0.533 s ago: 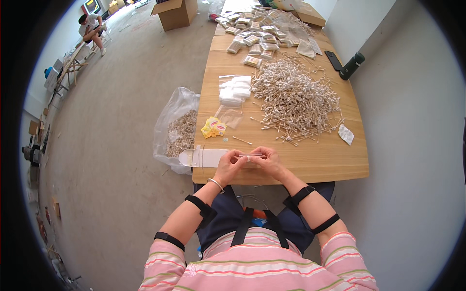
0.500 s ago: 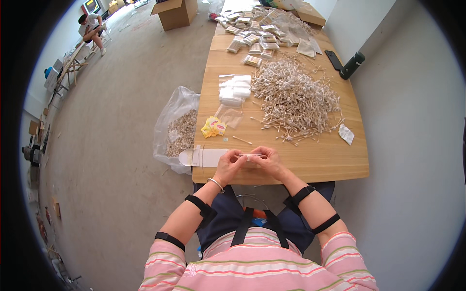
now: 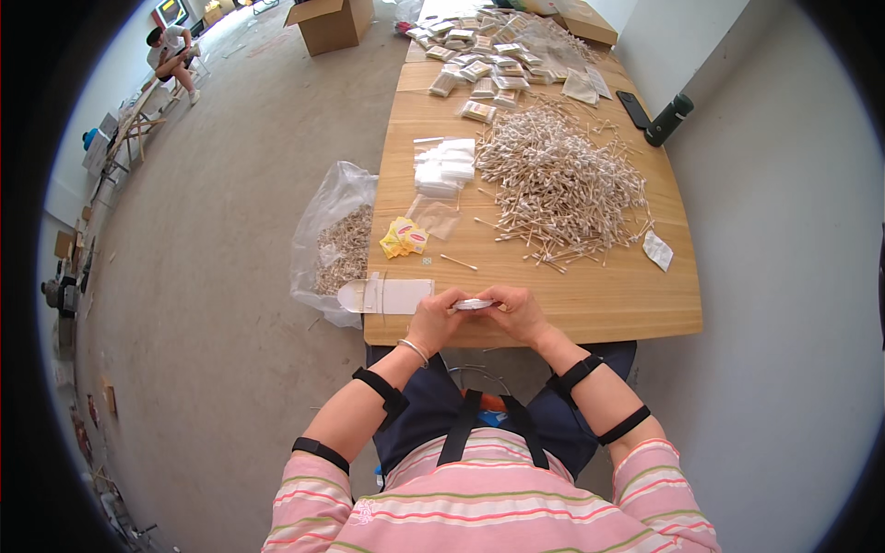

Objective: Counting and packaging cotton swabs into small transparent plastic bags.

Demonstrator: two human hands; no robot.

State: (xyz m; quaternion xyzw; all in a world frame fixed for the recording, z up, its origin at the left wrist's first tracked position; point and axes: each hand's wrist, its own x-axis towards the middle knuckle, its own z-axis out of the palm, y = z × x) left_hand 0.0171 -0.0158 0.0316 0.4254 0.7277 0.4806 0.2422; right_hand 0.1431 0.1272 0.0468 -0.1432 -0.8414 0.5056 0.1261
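Note:
Both my hands meet close to the table's near edge, fingers closed round a small white packet point(image 3: 474, 304). My left hand point(image 3: 437, 318) grips its left end, and my right hand point(image 3: 516, 315) grips the right end. Fingers cover much of the packet, so its contents cannot be made out. Just left of my left hand lies a flat white card strip point(image 3: 406, 297) with a rounded end and thin bands across it. Beyond my hands, a single cotton swab point(image 3: 458, 263) lies near a stack of yellow cards point(image 3: 404, 238). A large heap of cotton swabs point(image 3: 562, 180) spreads farther back.
Clear plastic bags point(image 3: 444, 168) are stacked left of the heap. Filled packets point(image 3: 479, 69) cover the table's far end. A phone point(image 3: 632, 110) and a dark bottle point(image 3: 670, 120) stand by the right wall. A plastic sack point(image 3: 336, 249) hangs beside the table's left edge.
The packet has tilted between my fingers, so a white rounded face now shows where a thin clear edge did. Both hands stay in nearly the same place.

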